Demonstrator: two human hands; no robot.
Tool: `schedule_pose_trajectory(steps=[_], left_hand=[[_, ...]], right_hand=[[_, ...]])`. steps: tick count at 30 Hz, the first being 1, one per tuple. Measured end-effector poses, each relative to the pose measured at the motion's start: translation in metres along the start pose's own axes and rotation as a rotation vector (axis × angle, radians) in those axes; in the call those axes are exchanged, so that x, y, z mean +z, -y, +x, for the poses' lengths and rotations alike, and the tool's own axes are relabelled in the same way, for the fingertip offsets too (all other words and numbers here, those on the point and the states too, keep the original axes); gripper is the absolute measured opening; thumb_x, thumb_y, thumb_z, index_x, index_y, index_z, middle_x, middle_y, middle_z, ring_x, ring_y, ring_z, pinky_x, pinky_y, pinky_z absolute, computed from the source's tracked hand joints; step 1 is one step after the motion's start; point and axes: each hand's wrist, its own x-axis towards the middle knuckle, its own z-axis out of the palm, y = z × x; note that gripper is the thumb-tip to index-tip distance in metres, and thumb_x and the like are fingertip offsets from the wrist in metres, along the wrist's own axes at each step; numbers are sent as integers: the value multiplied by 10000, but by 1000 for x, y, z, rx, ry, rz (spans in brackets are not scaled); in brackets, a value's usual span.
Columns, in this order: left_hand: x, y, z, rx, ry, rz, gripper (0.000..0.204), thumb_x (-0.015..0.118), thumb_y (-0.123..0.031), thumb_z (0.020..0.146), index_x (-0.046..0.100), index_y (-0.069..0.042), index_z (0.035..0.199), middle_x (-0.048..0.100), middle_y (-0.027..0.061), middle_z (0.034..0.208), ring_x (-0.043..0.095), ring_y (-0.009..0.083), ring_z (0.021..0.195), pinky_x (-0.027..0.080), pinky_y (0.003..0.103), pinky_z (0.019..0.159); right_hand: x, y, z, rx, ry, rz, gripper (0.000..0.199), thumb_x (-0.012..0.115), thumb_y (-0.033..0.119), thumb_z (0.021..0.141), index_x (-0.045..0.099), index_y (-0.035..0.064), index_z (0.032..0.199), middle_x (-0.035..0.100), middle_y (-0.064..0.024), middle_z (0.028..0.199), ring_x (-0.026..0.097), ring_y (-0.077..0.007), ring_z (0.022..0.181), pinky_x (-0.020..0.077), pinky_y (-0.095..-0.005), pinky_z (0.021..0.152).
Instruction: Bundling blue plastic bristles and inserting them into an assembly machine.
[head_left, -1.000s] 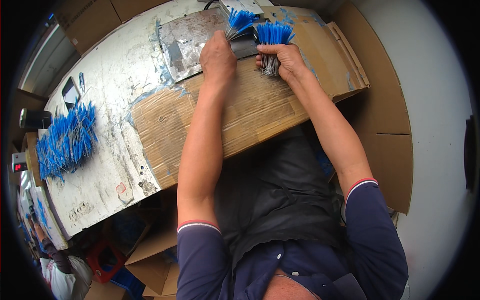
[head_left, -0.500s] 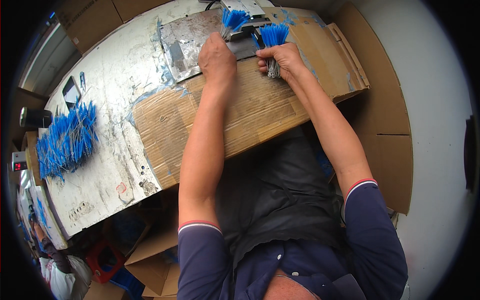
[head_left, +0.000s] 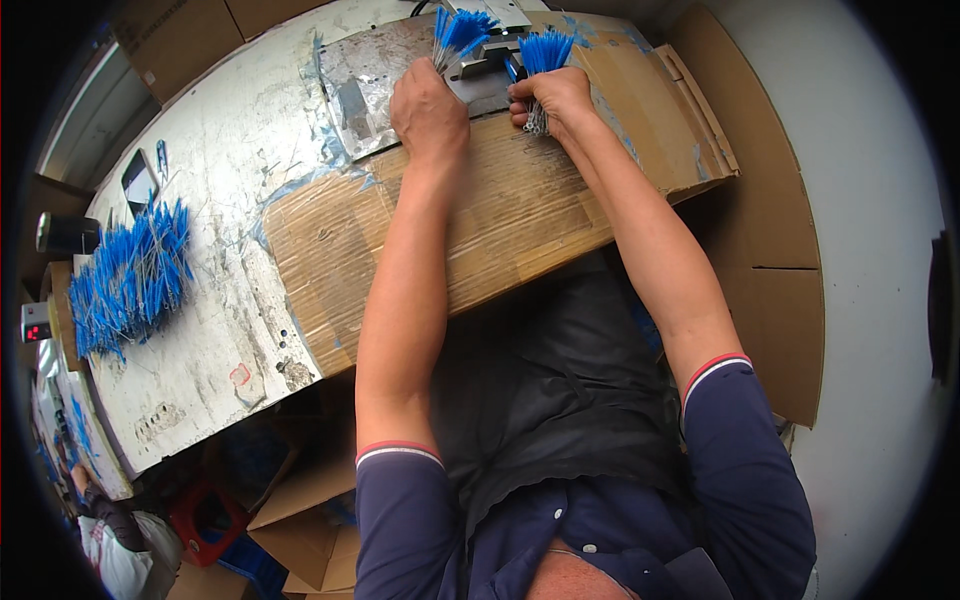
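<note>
My left hand (head_left: 430,108) is closed around a bundle of thin metal wires with blue tips (head_left: 463,33), the tips fanning out at the far side. To its right, my right hand (head_left: 555,97) grips a second, denser bundle of blue-tipped wires (head_left: 545,50). Small looped metal ends stick out below its fingers. Between and just beyond the two bundles sits a small metal fixture (head_left: 487,62) on a metal plate (head_left: 365,75). My left fingertips are mostly hidden behind the hand.
A large heap of blue-tipped wires (head_left: 130,280) lies on the white worktable (head_left: 225,300) at left, near a phone (head_left: 140,180) and a dark cylinder (head_left: 66,234). Taped cardboard (head_left: 340,250) covers the near edge. Another person's arm (head_left: 85,485) shows at lower left.
Both hands have shifted a little farther from me with their bundles. The right bundle has risen toward the fixture's level, and my left hand has moved slightly left.
</note>
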Motion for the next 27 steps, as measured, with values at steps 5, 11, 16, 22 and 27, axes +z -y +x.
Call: schedule_pose_trajectory(steps=[5, 11, 16, 22, 27], left_hand=[[2, 1, 1, 75, -78, 17, 75, 581, -88, 898, 570, -15, 907, 655, 199, 829, 623, 407, 834, 464, 516, 744], [0, -3, -1, 38, 90, 19, 75, 591, -84, 883, 588, -27, 931, 671, 192, 854, 636, 406, 846, 472, 515, 747], [1, -3, -1, 36, 154, -3, 71, 598, -81, 872, 601, -31, 922, 677, 191, 854, 650, 397, 838, 483, 505, 735], [0, -4, -1, 34, 153, -15, 84, 599, -86, 874, 610, -29, 935, 676, 194, 853, 650, 400, 836, 481, 510, 735], [1, -3, -2, 88, 155, 33, 100, 587, -86, 879, 623, -35, 958, 672, 193, 874, 643, 385, 866, 488, 494, 763]], right_hand=[[-4, -2, -5, 4, 51, 124, 87, 692, -71, 784, 613, -107, 794, 650, -200, 743, 669, -270, 566, 573, -390, 444], [-19, -6, -11, 9, 129, 333, 135, 733, -9, 779, 632, -88, 821, 656, -178, 753, 678, -280, 590, 619, -396, 521], [-23, -10, -14, -40, 162, 323, 135, 747, -26, 774, 633, -85, 816, 664, -182, 753, 683, -270, 589, 622, -395, 519], [-27, -9, -14, 23, 175, 238, 151, 775, -38, 789, 632, -83, 806, 663, -177, 720, 690, -261, 592, 619, -382, 519], [-31, -9, -12, 70, 212, 251, 180, 805, -9, 773, 636, -68, 796, 662, -164, 707, 678, -251, 565, 614, -368, 513]])
